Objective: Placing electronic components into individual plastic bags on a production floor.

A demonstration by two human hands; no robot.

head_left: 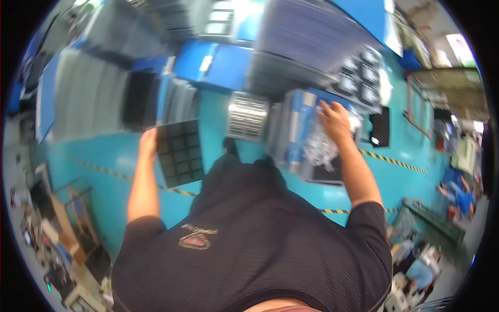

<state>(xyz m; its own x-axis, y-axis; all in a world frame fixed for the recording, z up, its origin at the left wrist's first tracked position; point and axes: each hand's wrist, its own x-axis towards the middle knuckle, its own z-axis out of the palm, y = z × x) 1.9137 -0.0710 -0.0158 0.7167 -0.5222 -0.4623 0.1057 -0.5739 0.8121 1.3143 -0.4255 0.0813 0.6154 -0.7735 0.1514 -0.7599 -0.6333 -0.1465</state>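
Observation:
My left hand (pixel 149 141) is closed on the upper left edge of a dark, square-celled tray (pixel 180 154), which hangs tilted over the floor. Its cells look bare. At the right, my right hand (pixel 335 120) is over a stack of grey trays and blue boards (pixel 297 130), its fingers curled at a crumpled clear plastic bag (pixel 319 148). Motion blur softens the fingertips there. Between my hands, a shiny slatted metal piece (pixel 248 116) stands on the floor, just ahead of my feet.
Tall stacks of grey trays (pixel 86 96) stand at the left, with blue boxes (pixel 210 65) ahead. A larger wrapped stack (pixel 306 34) rises at the far right, beside trays holding dark square parts (pixel 358 78). Yellow-black tape (pixel 392 161) marks the green floor. Other people are at the right rim.

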